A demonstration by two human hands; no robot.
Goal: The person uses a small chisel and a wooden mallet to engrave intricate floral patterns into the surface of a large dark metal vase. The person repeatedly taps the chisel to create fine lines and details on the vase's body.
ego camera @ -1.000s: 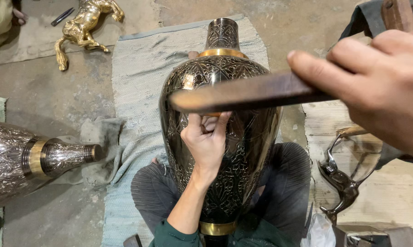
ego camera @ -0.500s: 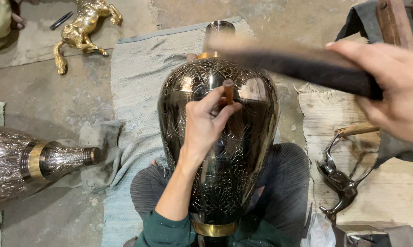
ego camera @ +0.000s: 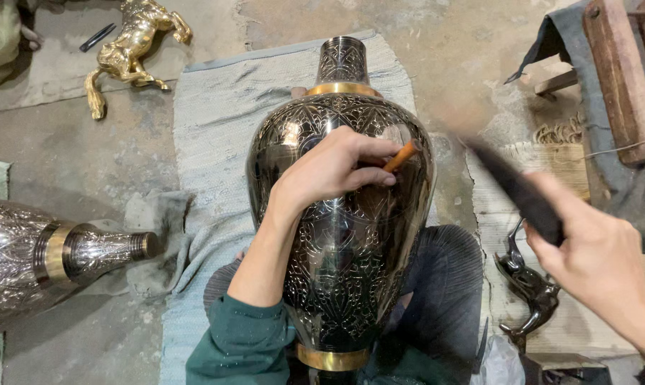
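A large dark engraved metal vase [ego camera: 340,264] with brass bands lies across my lap, its neck pointing away from me. My left hand [ego camera: 333,171] rests on its shoulder and pinches a small orange-tipped chisel [ego camera: 402,155] against the surface. My right hand [ego camera: 597,260] is raised to the right of the vase and grips a dark wooden mallet [ego camera: 511,187], blurred by motion, its head up and left near the chisel.
A grey woven mat [ego camera: 219,142] lies under the vase. A second engraved vase [ego camera: 48,257] lies at the left. A golden horse figure [ego camera: 130,50] stands at the top left, a dark animal figure [ego camera: 529,285] at the right, wooden blocks [ego camera: 615,71] top right.
The mallet has swung from across the vase's upper body back to the right and lower. My left hand has shifted up the vase with the chisel.
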